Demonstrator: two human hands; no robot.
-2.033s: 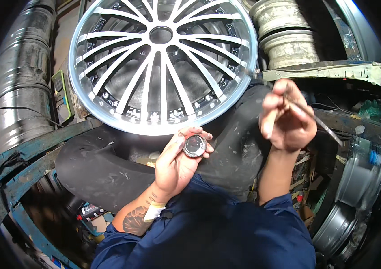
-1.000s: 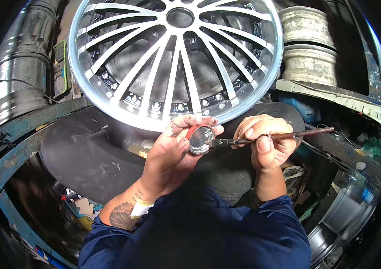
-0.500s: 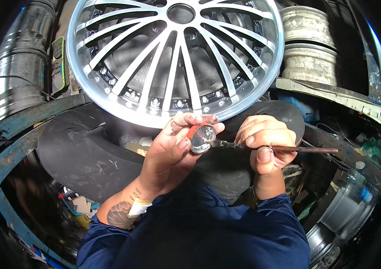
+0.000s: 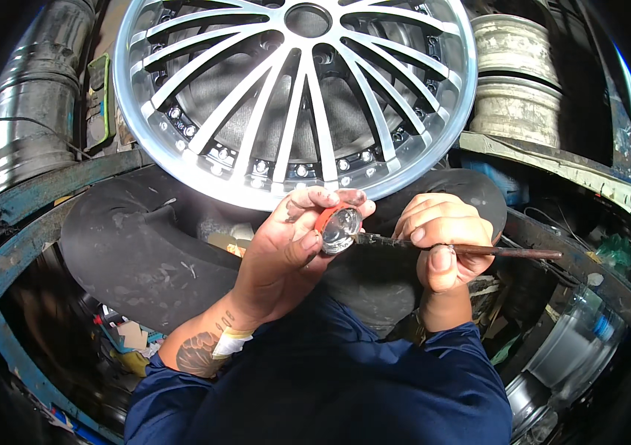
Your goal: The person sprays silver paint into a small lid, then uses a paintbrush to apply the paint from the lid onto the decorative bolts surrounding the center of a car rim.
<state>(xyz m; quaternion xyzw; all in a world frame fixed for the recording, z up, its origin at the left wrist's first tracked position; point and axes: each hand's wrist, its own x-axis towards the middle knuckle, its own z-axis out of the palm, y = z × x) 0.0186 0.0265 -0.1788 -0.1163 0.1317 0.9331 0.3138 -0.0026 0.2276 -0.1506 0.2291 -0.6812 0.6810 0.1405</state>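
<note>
My left hand [image 4: 271, 259], its fingertips smudged dark, pinches a small round cup-shaped piece [image 4: 340, 229] with a red outer side and a shiny, grey-looking inside turned toward me. Closed around a thin paintbrush [image 4: 519, 252] with a brown handle is my right hand [image 4: 445, 226]. The brush lies nearly level, and its dark tip meets the near right edge of the round piece; whether it touches the inside I cannot tell. Just beyond both hands, a large multi-spoke wheel rim [image 4: 320, 122] with a polished lip and black parts between its spokes lies face up.
Two worn, pale rims [image 4: 517, 111] are stacked at the far right, and silver rims [image 4: 22, 126] at the far left. Blue metal framing [image 4: 56, 178] runs along the left. A green-edged flat object [image 4: 99, 96] lies beside the big wheel. Another rim [image 4: 564, 356] is at lower right.
The round piece has shifted slightly right and turned a little in my left hand. The brush stays at its edge. The whole scene sits slightly lower and further right in view.
</note>
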